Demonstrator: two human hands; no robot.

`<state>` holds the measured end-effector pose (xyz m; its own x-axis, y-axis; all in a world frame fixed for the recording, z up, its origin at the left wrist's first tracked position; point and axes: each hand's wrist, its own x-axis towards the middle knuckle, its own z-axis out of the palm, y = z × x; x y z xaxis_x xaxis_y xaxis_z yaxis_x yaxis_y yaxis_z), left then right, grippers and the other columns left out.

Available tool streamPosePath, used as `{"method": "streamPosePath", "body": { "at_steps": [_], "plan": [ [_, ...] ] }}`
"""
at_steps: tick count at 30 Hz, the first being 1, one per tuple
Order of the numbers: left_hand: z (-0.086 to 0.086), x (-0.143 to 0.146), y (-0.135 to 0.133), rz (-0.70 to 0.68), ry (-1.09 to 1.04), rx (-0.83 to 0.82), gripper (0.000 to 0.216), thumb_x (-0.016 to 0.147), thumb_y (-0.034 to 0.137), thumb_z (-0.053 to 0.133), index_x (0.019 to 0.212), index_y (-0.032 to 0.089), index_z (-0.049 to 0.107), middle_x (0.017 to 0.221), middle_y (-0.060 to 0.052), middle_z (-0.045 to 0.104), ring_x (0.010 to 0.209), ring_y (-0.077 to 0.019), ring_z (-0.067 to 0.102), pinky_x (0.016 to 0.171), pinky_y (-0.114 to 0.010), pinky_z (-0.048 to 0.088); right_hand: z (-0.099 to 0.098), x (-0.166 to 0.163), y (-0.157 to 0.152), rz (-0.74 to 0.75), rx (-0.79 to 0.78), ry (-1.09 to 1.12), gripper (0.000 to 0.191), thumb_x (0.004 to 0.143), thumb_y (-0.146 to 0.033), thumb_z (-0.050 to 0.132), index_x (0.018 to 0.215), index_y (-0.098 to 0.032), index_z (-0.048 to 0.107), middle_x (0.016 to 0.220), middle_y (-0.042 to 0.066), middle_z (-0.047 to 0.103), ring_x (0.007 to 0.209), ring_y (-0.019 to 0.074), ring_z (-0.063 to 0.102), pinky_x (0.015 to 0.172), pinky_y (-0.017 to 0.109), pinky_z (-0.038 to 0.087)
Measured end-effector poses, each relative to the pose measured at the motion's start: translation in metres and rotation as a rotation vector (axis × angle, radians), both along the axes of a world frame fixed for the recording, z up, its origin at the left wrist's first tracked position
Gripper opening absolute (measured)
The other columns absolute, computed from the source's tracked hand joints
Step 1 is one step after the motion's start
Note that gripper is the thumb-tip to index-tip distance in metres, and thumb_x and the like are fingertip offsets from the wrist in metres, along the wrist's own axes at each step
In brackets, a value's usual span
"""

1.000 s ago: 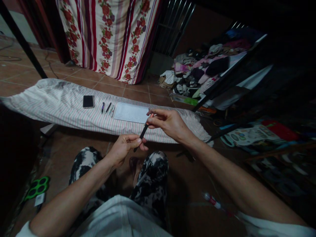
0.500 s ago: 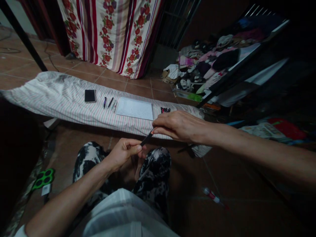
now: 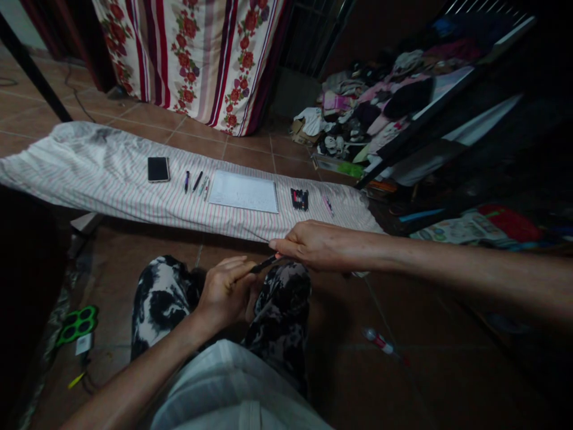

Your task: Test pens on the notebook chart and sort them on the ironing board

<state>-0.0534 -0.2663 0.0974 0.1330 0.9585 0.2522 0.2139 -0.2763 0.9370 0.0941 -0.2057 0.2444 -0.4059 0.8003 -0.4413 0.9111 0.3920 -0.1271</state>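
Observation:
My left hand (image 3: pixel 226 289) is closed around one end of a slim black pen-like stick (image 3: pixel 264 263). At its other end my right hand (image 3: pixel 308 243) pinches it, and a small orange-red spot shows by those fingertips. The stick is held above my knees, in front of the near edge of the cloth-covered bench (image 3: pixel 147 203). Its exact kind is unclear. Beyond my hands an open spiral notebook (image 3: pixel 244 191) lies on the bench. Several pens (image 3: pixel 197 181) are lined up left of it. A small pack of dark sticks (image 3: pixel 299 200) lies to its right.
A black phone-like device (image 3: pixel 158 169) lies on the bench's left part, and a thin pinkish item (image 3: pixel 329 205) on its right. On the tiled floor are a bottle-like object (image 3: pixel 378 340) and a green-and-black gadget (image 3: pixel 77 325). Piled clothes (image 3: pixel 358 113) sit at the back right.
Both hands have moved down a little, the left turning so its back faces up. My right hand has uncovered the pack of dark sticks. The view has shifted slightly.

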Motion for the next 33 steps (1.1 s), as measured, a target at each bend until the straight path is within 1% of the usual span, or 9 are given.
{"method": "streamPosePath", "body": {
  "at_steps": [4, 7, 12, 19, 22, 24, 28, 30, 33],
  "plan": [
    [-0.004, 0.005, 0.003, -0.05, -0.128, -0.12, 0.021, 0.078, 0.031, 0.056, 0.071, 0.018, 0.072, 0.075, -0.005, 0.069, 0.074, -0.0193, 0.062, 0.073, -0.029, 0.045, -0.003, -0.008, 0.004, 0.024, 0.064, -0.043, 0.035, 0.087, -0.037, 0.038, 0.071, -0.017, 0.063, 0.058, 0.005, 0.058, 0.051, 0.013, 0.049, 0.049, 0.024, 0.028],
    [-0.003, 0.008, 0.004, -0.042, -0.317, -0.241, 0.022, 0.073, 0.034, 0.061, 0.075, 0.015, 0.072, 0.065, -0.003, 0.067, 0.064, -0.0174, 0.06, 0.064, -0.027, 0.045, -0.004, -0.016, 0.007, 0.109, 0.082, 0.052, 0.025, 0.086, -0.031, 0.039, 0.094, -0.018, 0.058, 0.075, 0.005, 0.064, 0.063, 0.0141, 0.054, 0.052, 0.022, 0.03],
    [0.007, 0.001, 0.005, -0.022, -0.448, -0.384, 0.02, 0.064, 0.033, 0.068, 0.065, 0.013, 0.07, 0.053, -0.001, 0.063, 0.053, -0.014, 0.056, 0.057, -0.025, 0.045, -0.003, -0.021, 0.003, 0.132, 0.087, 0.02, 0.032, 0.088, -0.032, 0.032, 0.089, -0.013, 0.057, 0.079, 0.01, 0.063, 0.067, 0.0163, 0.055, 0.055, 0.023, 0.032],
    [0.016, -0.02, 0.01, -0.135, -0.284, -0.325, 0.017, 0.07, 0.028, 0.063, 0.069, 0.014, 0.072, 0.061, -0.004, 0.069, 0.065, -0.0184, 0.062, 0.068, -0.03, 0.048, 0.009, -0.017, 0.005, 0.494, 0.085, -0.002, 0.029, 0.088, -0.029, 0.037, 0.085, -0.012, 0.06, 0.072, 0.009, 0.063, 0.06, 0.0136, 0.053, 0.054, 0.023, 0.03],
    [0.012, -0.023, 0.007, -0.094, -0.148, -0.171, 0.015, 0.073, 0.024, 0.059, 0.072, 0.018, 0.073, 0.075, -0.005, 0.073, 0.09, -0.0238, 0.063, 0.087, -0.037, 0.044, 0.012, -0.02, 0.004, 0.376, 0.04, -0.048, 0.036, 0.087, -0.034, 0.036, 0.074, -0.012, 0.061, 0.06, 0.007, 0.061, 0.052, 0.0129, 0.05, 0.051, 0.024, 0.029],
    [0.007, -0.022, 0.004, -0.037, -0.055, -0.053, 0.016, 0.075, 0.023, 0.057, 0.075, 0.02, 0.073, 0.081, -0.005, 0.073, 0.099, -0.0245, 0.06, 0.093, -0.039, 0.041, 0.011, -0.02, 0.001, 0.213, -0.129, -0.01, 0.042, 0.088, -0.038, 0.033, 0.068, -0.013, 0.06, 0.052, 0.005, 0.057, 0.047, 0.0117, 0.048, 0.049, 0.023, 0.03],
    [-0.005, -0.017, -0.002, 0.049, 0.072, 0.156, 0.019, 0.078, 0.022, 0.054, 0.085, 0.022, 0.072, 0.076, -0.003, 0.072, 0.084, -0.0201, 0.064, 0.092, -0.038, 0.043, 0.002, -0.016, -0.002, -0.128, -0.424, 0.077, 0.051, 0.09, -0.047, 0.022, 0.071, -0.015, 0.056, 0.047, 0.001, 0.053, 0.041, 0.0108, 0.048, 0.047, 0.022, 0.035],
    [-0.008, -0.013, -0.003, 0.045, 0.086, 0.159, 0.019, 0.079, 0.022, 0.053, 0.083, 0.023, 0.071, 0.077, -0.002, 0.071, 0.081, -0.0189, 0.064, 0.091, -0.037, 0.043, -0.002, -0.017, -0.002, -0.141, -0.354, 0.047, 0.052, 0.089, -0.05, 0.021, 0.073, -0.014, 0.056, 0.054, 0.004, 0.056, 0.049, 0.0129, 0.053, 0.05, 0.023, 0.037],
    [-0.009, -0.007, -0.002, 0.001, 0.017, 0.029, 0.019, 0.08, 0.025, 0.053, 0.074, 0.02, 0.071, 0.074, -0.003, 0.07, 0.078, -0.0186, 0.064, 0.081, -0.032, 0.047, -0.005, -0.022, -0.002, -0.048, -0.083, -0.022, 0.048, 0.087, -0.051, 0.026, 0.086, -0.013, 0.056, 0.077, 0.011, 0.063, 0.069, 0.0195, 0.058, 0.057, 0.027, 0.038]
  ]
}}
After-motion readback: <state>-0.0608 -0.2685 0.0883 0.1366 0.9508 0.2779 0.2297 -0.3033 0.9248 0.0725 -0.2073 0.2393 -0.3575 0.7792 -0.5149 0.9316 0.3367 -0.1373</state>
